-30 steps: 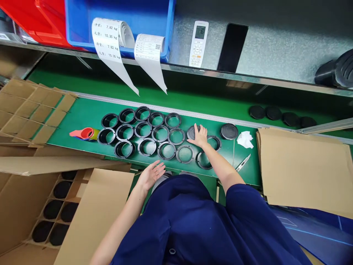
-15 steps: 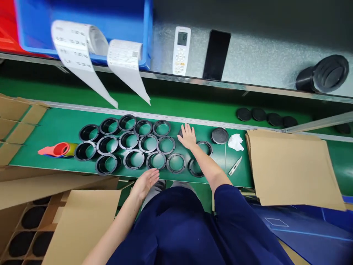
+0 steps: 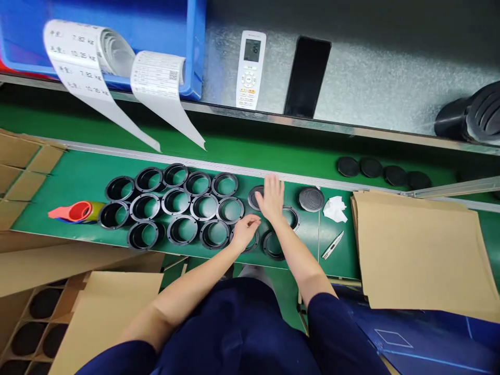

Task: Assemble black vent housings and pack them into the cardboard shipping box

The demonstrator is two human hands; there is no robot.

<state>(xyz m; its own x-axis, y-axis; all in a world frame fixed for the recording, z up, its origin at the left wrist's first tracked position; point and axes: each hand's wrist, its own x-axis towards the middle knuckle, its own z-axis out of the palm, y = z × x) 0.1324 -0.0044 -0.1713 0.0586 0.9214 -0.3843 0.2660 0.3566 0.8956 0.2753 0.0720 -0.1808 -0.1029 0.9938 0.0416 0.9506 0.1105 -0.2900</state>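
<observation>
Head view: right hand (image 3: 272,200) overlaps black disc (image 3: 253,198).

Green bench (image 3: 91,182): black flanged rings (image 3: 171,230) clustered in loose rows, openings up. Toward right, flat black disc (image 3: 254,199), then ridged disc (image 3: 311,199), crumpled white tissue (image 3: 335,209), utility knife (image 3: 333,245). Left side: red-and-yellow piece (image 3: 80,211). Right end: stacked cardboard sheets (image 3: 417,250). Cardboard dividers (image 3: 17,169) at far left, perhaps on bench too; support hidden. Behind rail (image 3: 97,148), green surface: four small discs (image 3: 371,167) in row. Metal shelf (image 3: 371,83) above: blue bin (image 3: 195,57), white remote (image 3: 250,70), black phone (image 3: 308,77), black cylindrical part (image 3: 455,120).
</observation>
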